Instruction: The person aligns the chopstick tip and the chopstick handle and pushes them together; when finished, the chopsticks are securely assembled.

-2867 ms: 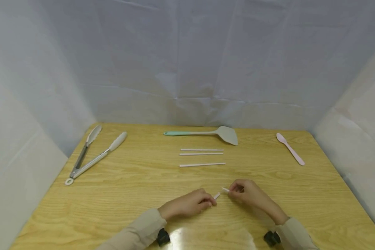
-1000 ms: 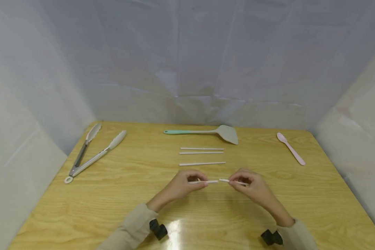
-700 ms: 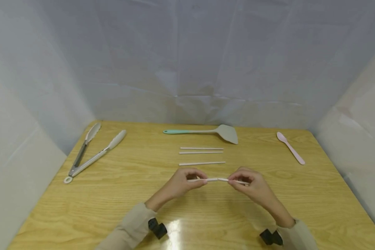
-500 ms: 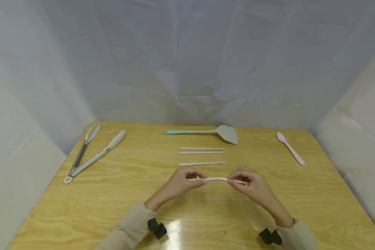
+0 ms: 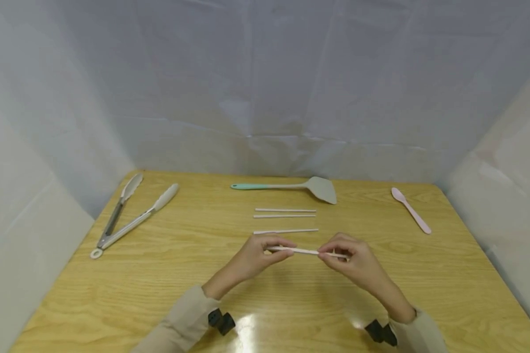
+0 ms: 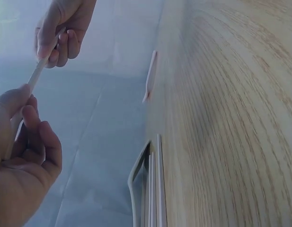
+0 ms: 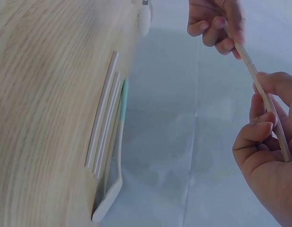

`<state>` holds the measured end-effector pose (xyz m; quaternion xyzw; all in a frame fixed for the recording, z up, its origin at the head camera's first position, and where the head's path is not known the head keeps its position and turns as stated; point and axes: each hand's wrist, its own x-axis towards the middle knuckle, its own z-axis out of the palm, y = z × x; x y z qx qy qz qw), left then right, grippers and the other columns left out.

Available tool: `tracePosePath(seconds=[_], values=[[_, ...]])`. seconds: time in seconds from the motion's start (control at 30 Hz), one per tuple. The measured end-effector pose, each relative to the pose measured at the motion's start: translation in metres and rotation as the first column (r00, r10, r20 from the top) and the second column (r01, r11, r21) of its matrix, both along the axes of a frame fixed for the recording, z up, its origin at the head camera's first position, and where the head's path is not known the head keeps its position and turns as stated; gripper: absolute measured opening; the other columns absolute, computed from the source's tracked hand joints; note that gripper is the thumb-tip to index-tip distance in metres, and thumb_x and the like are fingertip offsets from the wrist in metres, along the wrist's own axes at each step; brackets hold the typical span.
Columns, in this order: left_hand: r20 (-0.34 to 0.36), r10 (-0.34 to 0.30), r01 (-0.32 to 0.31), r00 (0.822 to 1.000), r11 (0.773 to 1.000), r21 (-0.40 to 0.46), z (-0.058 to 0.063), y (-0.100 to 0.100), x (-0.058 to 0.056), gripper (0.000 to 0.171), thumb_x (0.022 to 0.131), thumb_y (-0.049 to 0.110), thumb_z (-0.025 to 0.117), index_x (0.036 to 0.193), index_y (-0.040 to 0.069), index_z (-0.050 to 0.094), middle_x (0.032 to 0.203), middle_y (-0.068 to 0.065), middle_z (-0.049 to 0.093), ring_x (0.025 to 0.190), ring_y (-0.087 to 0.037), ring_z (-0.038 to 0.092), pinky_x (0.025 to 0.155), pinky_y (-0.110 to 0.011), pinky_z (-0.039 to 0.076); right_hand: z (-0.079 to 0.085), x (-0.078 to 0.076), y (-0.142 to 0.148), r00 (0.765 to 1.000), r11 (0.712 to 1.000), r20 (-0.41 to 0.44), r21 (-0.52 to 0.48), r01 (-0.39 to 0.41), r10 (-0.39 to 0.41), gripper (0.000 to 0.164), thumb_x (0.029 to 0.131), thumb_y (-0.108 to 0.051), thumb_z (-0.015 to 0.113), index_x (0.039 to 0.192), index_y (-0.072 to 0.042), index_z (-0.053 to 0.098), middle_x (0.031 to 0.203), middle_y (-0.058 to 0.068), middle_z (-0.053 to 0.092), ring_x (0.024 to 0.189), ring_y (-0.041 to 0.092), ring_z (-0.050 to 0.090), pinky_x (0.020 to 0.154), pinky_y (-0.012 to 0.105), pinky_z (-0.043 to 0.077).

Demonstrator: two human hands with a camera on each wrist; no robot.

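My left hand (image 5: 252,258) and right hand (image 5: 357,263) are raised over the table, facing each other. Between them runs a pale, slim stick (image 5: 306,251) like a chopstick, in two pieces set end to end. In the right wrist view, a fine seam crosses the stick (image 7: 250,64) between the hands, and it bends slightly there. Thumb and fingers of the left hand (image 6: 25,158) pinch one piece. The right hand (image 7: 273,137) pinches the other, whose end passes behind its curled fingers. Just beyond the hands, three pale chopsticks (image 5: 285,231) lie side by side.
A spatula (image 5: 321,189) with a mint handle lies behind the chopsticks. Spread tongs (image 5: 128,230) lie at the left, a pink spoon (image 5: 410,211) at the right. White sheeting (image 5: 265,98) encloses the wooden table (image 5: 181,294) at the back and sides.
Both hands have risen from lower over the table. The two chopstick pieces, apart earlier, have come together end to end, and the hands have edged slightly away from me.
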<state>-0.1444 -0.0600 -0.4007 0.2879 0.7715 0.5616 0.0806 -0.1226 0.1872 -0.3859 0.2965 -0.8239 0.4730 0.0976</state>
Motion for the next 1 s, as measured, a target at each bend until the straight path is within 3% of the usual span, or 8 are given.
tracePosePath(seconds=[0.17,0.37,0.53,0.77,1.0], values=[[-0.038,-0.003,0.004,0.999,1.0,0.01,0.004,-0.001,0.003,0.022,0.091,0.013,0.064,0.107,-0.001,0.069,0.109,-0.014,0.068,0.091,-0.018,0.066,0.076,-0.028,0.055,0.005,0.002,-0.004,0.998,1.0,-0.06,-0.017,-0.018,0.017,0.015,0.077,0.006,0.073,0.085,-0.007,0.072,0.08,0.001,0.064,0.063,0.002,0.046,0.05,0.019,0.042],[-0.115,-0.009,0.014,0.993,0.999,0.042,0.006,-0.003,0.007,0.018,0.091,0.012,0.063,0.102,0.0,0.07,0.104,-0.013,0.069,0.089,-0.014,0.065,0.078,-0.025,0.054,0.002,0.0,-0.008,0.988,0.995,-0.143,-0.071,-0.065,0.055,0.006,0.077,0.0,0.075,0.081,-0.002,0.071,0.078,0.005,0.064,0.063,0.003,0.052,0.051,0.017,0.045],[-0.141,0.006,-0.001,0.99,0.999,0.036,0.007,-0.003,0.011,0.017,0.091,0.013,0.064,0.102,0.002,0.07,0.104,-0.011,0.068,0.091,-0.015,0.065,0.079,-0.026,0.054,-0.001,0.0,-0.012,0.98,0.989,-0.183,-0.105,-0.101,0.08,0.014,0.073,0.006,0.076,0.082,-0.003,0.071,0.077,0.007,0.065,0.066,0.005,0.058,0.054,0.016,0.048],[-0.143,0.017,-0.013,0.99,1.0,0.029,0.006,-0.003,0.013,0.018,0.091,0.015,0.063,0.101,0.003,0.07,0.101,-0.009,0.068,0.089,-0.013,0.063,0.078,-0.025,0.053,-0.005,0.0,-0.015,0.976,0.985,-0.205,-0.134,-0.109,0.08,0.019,0.069,0.011,0.077,0.08,-0.003,0.07,0.076,0.008,0.064,0.063,0.006,0.057,0.051,0.016,0.046],[-0.17,0.013,-0.008,0.985,0.999,0.032,0.006,-0.006,0.015,0.016,0.091,0.012,0.063,0.101,0.001,0.07,0.099,-0.01,0.068,0.088,-0.013,0.064,0.077,-0.025,0.053,-0.007,0.001,-0.02,0.975,0.981,-0.209,-0.159,-0.109,0.074,0.012,0.073,0.003,0.077,0.079,-0.002,0.069,0.075,0.008,0.064,0.061,0.007,0.056,0.049,0.016,0.045]])
